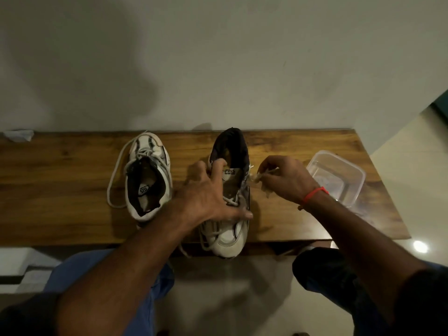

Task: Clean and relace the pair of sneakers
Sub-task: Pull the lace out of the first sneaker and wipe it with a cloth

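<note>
Fingers [219, 166] hook into the sneaker [230, 190]; right hand [286, 180] pinches perhaps cloth [263, 183], wooden bench [72, 190].

A plain, pale wall [218, 57] fills the upper half of the view, dimly lit and crossed by soft shadows. Against it stands a long wooden surface [60, 178] with warm brown grain. Below and to the right lies a glossy, light-coloured floor [400, 146], where a bright spot of light [420, 246] is reflected. At the far right, past the wall's corner, a dark green edge [442, 103] shows.
</note>
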